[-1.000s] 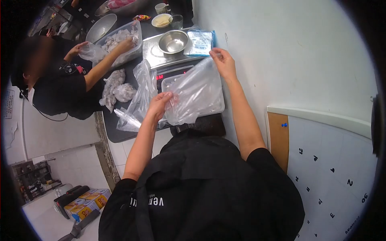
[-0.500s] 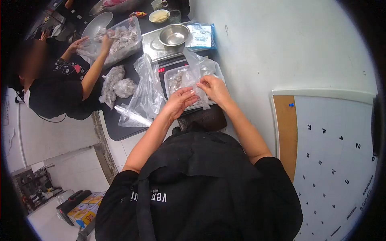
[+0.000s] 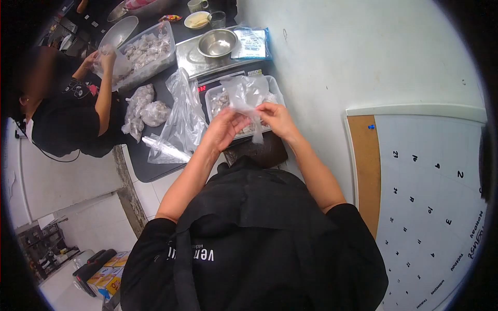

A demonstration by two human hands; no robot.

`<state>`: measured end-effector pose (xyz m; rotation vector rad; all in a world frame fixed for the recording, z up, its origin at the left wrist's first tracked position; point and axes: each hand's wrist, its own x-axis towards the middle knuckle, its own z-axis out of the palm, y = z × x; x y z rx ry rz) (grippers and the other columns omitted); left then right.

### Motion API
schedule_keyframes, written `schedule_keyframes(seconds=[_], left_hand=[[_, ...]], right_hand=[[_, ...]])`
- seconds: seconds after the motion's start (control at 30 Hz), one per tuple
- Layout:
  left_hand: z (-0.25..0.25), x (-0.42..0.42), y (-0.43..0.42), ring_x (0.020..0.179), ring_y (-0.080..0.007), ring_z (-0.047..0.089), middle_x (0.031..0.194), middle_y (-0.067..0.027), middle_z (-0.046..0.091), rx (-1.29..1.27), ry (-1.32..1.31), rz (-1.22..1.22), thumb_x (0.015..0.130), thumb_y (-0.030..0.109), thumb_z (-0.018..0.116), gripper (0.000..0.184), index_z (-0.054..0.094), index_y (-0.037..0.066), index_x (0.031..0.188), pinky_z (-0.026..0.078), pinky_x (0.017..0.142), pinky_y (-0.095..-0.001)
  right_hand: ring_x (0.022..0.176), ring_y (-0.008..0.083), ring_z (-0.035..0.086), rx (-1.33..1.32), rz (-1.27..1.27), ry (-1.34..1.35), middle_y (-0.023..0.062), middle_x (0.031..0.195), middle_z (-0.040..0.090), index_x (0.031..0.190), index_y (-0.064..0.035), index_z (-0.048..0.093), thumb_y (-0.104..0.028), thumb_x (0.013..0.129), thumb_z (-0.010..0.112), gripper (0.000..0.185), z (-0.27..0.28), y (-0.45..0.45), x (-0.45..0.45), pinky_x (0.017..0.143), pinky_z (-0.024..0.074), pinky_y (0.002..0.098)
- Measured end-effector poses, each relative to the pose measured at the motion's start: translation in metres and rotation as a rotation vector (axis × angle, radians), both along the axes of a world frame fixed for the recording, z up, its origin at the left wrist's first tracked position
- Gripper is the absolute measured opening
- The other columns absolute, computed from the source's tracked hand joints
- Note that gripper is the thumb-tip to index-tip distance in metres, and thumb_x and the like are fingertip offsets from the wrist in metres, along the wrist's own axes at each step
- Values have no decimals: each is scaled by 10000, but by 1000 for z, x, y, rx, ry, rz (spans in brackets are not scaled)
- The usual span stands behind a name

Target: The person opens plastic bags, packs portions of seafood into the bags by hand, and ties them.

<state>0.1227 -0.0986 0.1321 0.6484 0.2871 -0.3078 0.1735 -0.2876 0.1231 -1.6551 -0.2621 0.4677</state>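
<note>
A clear plastic bag (image 3: 248,92) is stretched between my two hands, above a white plastic tub (image 3: 282,96) of greyish-brown food pieces. My right hand (image 3: 277,119) pinches the bag's edge between thumb and fingertips. My left hand (image 3: 225,129), palm turned up and fingers curled, holds the other side of it. A twisted tail of the plastic hangs below the fingers. The tub sits in front of a scale with a red lit display (image 3: 201,88), and the bag hides part of the food.
Left of the tub lie loose plastic bags (image 3: 181,119) and filled bags (image 3: 155,113). Behind stand a metal bowl (image 3: 218,43) on a steel scale and a blue packet (image 3: 252,44). A co-worker (image 3: 67,114) handles a bag over a big food tub (image 3: 171,52). A wall rises on the right.
The bag has been spread wider between my hands, and my left hand has turned and closed in on its edge. The co-worker's hands have drawn back toward their body with a bag.
</note>
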Motion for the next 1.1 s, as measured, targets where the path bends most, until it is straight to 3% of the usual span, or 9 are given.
schedule_keyframes(seconds=[0.13, 0.23, 0.37, 0.43, 0.57, 0.67, 0.77, 0.93, 1.1], left_hand=[[-3, -3, 35, 947, -183, 583, 1042, -70, 585, -182, -5, 189, 916, 236, 522, 256, 511, 35, 1074, 498, 840, -347], [14, -12, 40, 695, -101, 511, 898, -29, 586, 468, -40, -104, 898, 299, 565, 296, 545, 84, 1101, 428, 575, -228], [-3, -12, 47, 683, -99, 528, 853, -18, 582, 1084, -54, -446, 899, 279, 562, 287, 541, 76, 1101, 457, 582, -245], [-5, -5, 47, 688, -98, 535, 850, -23, 574, 319, 87, 221, 882, 225, 583, 275, 544, 59, 1098, 474, 577, -249], [-27, -2, 78, 728, -121, 553, 836, -15, 560, -127, -36, 82, 866, 149, 576, 267, 547, 76, 1121, 497, 651, -271], [40, -17, 54, 759, -158, 560, 802, -39, 515, 322, -48, -51, 815, 32, 561, 249, 592, 74, 1059, 486, 705, -298], [10, -13, 57, 851, -317, 553, 946, -178, 508, 1700, -499, -113, 730, -90, 495, 283, 638, 5, 955, 456, 747, -361], [-23, -10, 64, 970, -399, 539, 1113, -225, 498, 2023, -353, 304, 755, -72, 496, 281, 593, -28, 1015, 445, 824, -432], [-18, -14, 54, 1015, -429, 509, 1174, -246, 455, 1896, -360, 300, 788, 59, 597, 344, 494, -30, 1104, 449, 848, -433]], right_hand=[[780, 155, 619, 101, -160, 373, 104, 907, 618, 987, 21, 552, -119, 895, 531, 169, -2, -22, 11, 661, 529, 269], [786, 136, 597, 577, -194, 616, 64, 969, 603, 1127, 11, 493, -129, 942, 442, 238, -9, -19, 18, 694, 522, 276], [758, 104, 569, 757, -117, 572, 47, 963, 587, 1147, -9, 500, -181, 946, 440, 271, -7, -15, 33, 670, 501, 253], [676, 76, 534, 165, 63, 384, 30, 884, 584, 1175, -24, 502, -160, 921, 473, 289, 21, -12, 29, 627, 464, 220], [642, 107, 562, -325, 391, 46, 41, 818, 593, 1085, 11, 548, -214, 877, 555, 307, -41, -20, 52, 537, 448, 251], [552, 69, 497, -81, -147, 183, -19, 736, 574, 1053, -33, 590, -140, 857, 585, 223, -50, -13, 73, 558, 447, 213], [545, 71, 500, 99, -84, 416, -12, 755, 589, 1025, -28, 606, -173, 836, 637, 240, -44, -10, 84, 547, 461, 227], [755, 101, 583, -132, 314, 270, 42, 924, 604, 1112, -35, 577, -195, 820, 667, 345, -48, -14, 73, 672, 499, 240], [1036, 298, 532, -878, 308, -736, 99, 1000, 598, 1056, -80, 620, -153, 655, 723, 421, -94, 5, 53, 870, 458, 398]])
